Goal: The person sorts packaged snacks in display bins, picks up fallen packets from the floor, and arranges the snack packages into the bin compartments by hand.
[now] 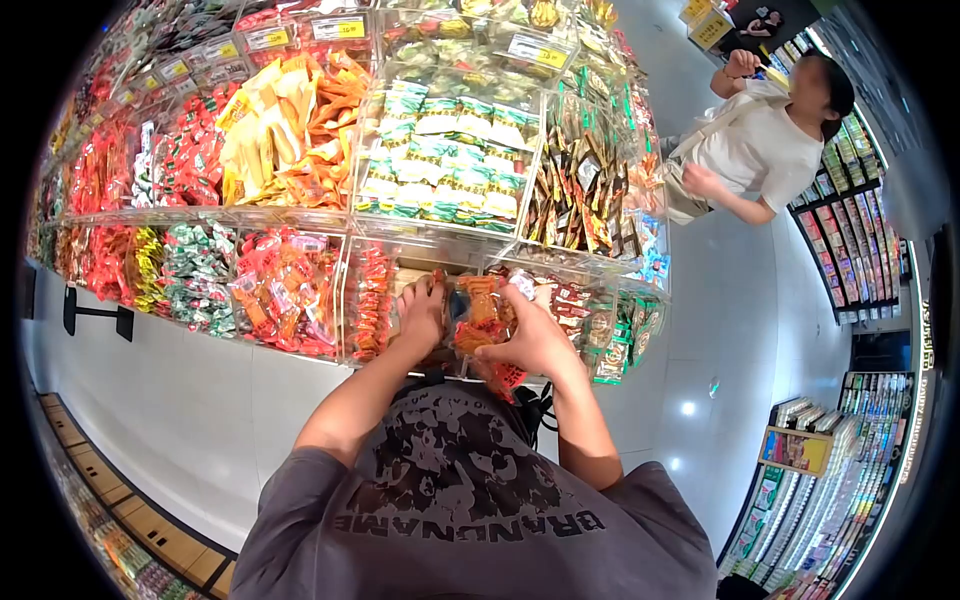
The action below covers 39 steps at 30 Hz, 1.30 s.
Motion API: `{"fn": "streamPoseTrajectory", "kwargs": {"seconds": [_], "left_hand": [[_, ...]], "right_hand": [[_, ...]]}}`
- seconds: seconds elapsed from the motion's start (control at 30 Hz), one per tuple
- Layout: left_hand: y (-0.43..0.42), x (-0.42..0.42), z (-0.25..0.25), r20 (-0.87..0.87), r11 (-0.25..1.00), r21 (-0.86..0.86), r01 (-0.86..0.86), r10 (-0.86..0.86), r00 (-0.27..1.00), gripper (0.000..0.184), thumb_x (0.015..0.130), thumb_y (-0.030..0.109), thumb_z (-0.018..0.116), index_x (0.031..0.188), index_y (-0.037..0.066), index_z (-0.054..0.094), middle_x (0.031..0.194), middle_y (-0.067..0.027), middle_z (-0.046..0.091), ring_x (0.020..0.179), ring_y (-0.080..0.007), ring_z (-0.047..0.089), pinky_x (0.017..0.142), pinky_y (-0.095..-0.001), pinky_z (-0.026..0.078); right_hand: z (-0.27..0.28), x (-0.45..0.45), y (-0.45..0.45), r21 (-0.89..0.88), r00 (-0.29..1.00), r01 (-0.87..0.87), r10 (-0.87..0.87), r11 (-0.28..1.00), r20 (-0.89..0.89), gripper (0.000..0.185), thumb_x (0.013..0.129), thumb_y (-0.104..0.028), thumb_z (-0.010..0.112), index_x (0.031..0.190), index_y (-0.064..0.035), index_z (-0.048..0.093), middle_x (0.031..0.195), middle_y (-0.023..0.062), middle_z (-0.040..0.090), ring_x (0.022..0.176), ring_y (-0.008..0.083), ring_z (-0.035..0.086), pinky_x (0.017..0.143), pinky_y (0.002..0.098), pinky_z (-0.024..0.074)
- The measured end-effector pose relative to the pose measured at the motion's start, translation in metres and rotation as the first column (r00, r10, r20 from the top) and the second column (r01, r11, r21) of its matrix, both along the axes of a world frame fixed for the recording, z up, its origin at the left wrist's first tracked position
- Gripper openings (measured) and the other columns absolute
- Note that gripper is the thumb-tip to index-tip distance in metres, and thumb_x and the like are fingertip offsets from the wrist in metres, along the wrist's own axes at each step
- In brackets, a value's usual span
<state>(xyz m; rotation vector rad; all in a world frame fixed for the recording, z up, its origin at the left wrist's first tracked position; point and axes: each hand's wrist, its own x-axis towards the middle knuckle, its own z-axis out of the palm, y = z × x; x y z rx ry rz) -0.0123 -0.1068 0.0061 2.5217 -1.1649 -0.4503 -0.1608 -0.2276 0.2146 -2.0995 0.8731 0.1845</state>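
My right hand (543, 343) is closed around several clear snack packets (484, 310) with orange-brown contents, held over the front row of bins. A red printed piece (508, 378) of packaging hangs below them. My left hand (421, 312) reaches into the compartment just left of these packets. Its fingers are curled beside something reddish-brown, but what they grip is hidden. Red-orange packets (372, 300) fill the narrow bin left of that hand. To the right of my right hand are dark red and white packets (570, 305).
Clear tiered bins rise ahead, with green-and-white packets (445, 150), yellow-orange packets (275, 130) and brown packets (582, 180). Price tags (340, 29) line the upper edges. A person in a white shirt (745, 140) stands at the right. Stocked shelves (845, 250) line the right side.
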Motion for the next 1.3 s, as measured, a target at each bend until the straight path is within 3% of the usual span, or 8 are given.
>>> {"fn": "streamPoseTrajectory", "kwargs": {"seconds": [0.2,0.3,0.43,0.57,0.77,0.87,0.97,1.3], "left_hand": [[0.019,0.007,0.015,-0.115,0.964,-0.200,0.175,-0.201,0.973,0.019,0.090,0.008,0.051,0.109,0.009,0.055,0.114,-0.0188,0.055,0.103,-0.0395,0.059,0.088,-0.0493,0.045],[0.030,0.015,0.014,-0.240,0.930,-0.317,0.185,-0.268,0.933,0.021,0.089,0.005,0.052,0.110,0.007,0.054,0.112,-0.0197,0.055,0.103,-0.0412,0.058,0.084,-0.0492,0.047],[0.045,0.026,0.028,-0.232,0.929,-0.300,0.215,-0.290,0.928,0.028,0.083,0.001,0.059,0.109,0.008,0.054,0.111,-0.0190,0.055,0.103,-0.0412,0.059,0.082,-0.0480,0.049],[0.052,0.035,0.026,-0.418,0.897,-0.013,0.442,-0.406,0.812,0.022,0.081,-0.001,0.061,0.100,0.009,0.060,0.107,-0.0171,0.056,0.099,-0.0409,0.060,0.080,-0.0474,0.049],[0.042,0.020,0.013,-0.493,0.664,0.228,0.712,-0.552,0.672,0.027,0.079,0.013,0.070,0.105,0.015,0.073,0.110,-0.0174,0.068,0.107,-0.0366,0.064,0.088,-0.0468,0.051],[0.036,0.017,0.031,-0.545,0.641,0.255,0.724,-0.523,0.655,0.032,0.078,0.023,0.070,0.108,0.011,0.074,0.128,-0.0187,0.062,0.117,-0.0374,0.060,0.097,-0.0461,0.050],[0.035,0.016,0.037,-0.543,0.665,0.230,0.710,-0.518,0.661,0.037,0.083,0.036,0.068,0.115,0.019,0.074,0.109,-0.0172,0.071,0.110,-0.0358,0.064,0.094,-0.0474,0.050],[0.036,0.017,0.003,-0.542,0.632,0.236,0.738,-0.545,0.640,0.049,0.084,0.056,0.067,0.113,0.017,0.074,0.111,-0.0182,0.070,0.114,-0.0377,0.061,0.098,-0.0483,0.048]], "right_hand": [[-0.027,0.000,-0.001,0.010,0.993,-0.027,0.026,1.000,0.113,0.087,0.060,-0.020,0.091,0.135,-0.0041,0.050,0.118,0.0307,0.053,0.109,0.0445,0.061,0.094,0.0426,0.0515],[-0.026,-0.002,-0.003,0.100,0.987,-0.009,-0.007,0.995,0.158,0.088,0.063,-0.018,0.092,0.138,-0.0050,0.048,0.119,0.0264,0.056,0.104,0.0372,0.065,0.092,0.0402,0.0524],[-0.015,-0.005,-0.004,-0.091,0.989,-0.005,0.019,0.996,0.148,0.084,0.060,-0.016,0.094,0.133,-0.0046,0.052,0.119,0.0233,0.059,0.106,0.0342,0.062,0.092,0.0388,0.0507],[-0.014,-0.003,-0.006,-0.093,0.991,-0.010,0.022,0.996,0.132,0.082,0.060,-0.016,0.094,0.130,-0.0051,0.053,0.118,0.0238,0.058,0.105,0.0341,0.061,0.092,0.0397,0.0503],[-0.011,0.001,-0.003,-0.073,0.994,-0.033,0.040,0.997,0.101,0.082,0.062,-0.017,0.093,0.130,-0.0033,0.052,0.117,0.0243,0.059,0.105,0.0351,0.063,0.092,0.0401,0.0504],[-0.014,-0.002,-0.001,-0.061,0.993,-0.036,0.042,0.997,0.114,0.082,0.062,-0.018,0.094,0.131,-0.0022,0.051,0.117,0.0244,0.059,0.105,0.0355,0.063,0.092,0.0401,0.0507],[-0.018,-0.002,-0.001,-0.052,0.994,-0.026,0.032,0.998,0.107,0.087,0.060,-0.018,0.095,0.133,-0.0018,0.051,0.120,0.0244,0.054,0.110,0.0356,0.059,0.096,0.0391,0.0487],[-0.013,0.001,0.000,0.008,0.996,-0.007,0.006,1.000,0.089,0.091,0.058,-0.018,0.096,0.135,-0.0022,0.051,0.125,0.0241,0.048,0.116,0.0356,0.056,0.100,0.0384,0.0473]]}}
